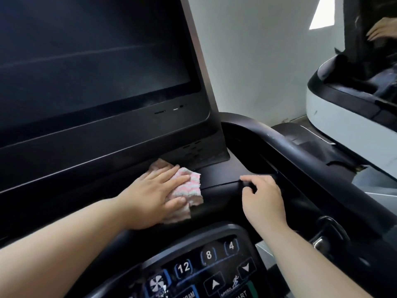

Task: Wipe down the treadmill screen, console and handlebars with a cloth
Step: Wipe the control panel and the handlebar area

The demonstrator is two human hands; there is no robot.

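Note:
A pink and white patterned cloth (189, 193) lies on the black console shelf (217, 172) just below the dark treadmill screen (90, 57). My left hand (154, 194) presses flat on the cloth with straight fingers. My right hand (261, 196) rests to the right of it on the console's raised edge, fingers curled over that edge. The black handlebar (300, 151) curves away on the right. A button panel (206, 267) with numbers and arrows sits at the bottom.
A white wall (257, 61) stands behind the console. At the right is a white and black neighbouring machine (343, 117), with another person's hand (384, 30) at the top right corner. A black clip or knob (324, 237) sits at the lower right.

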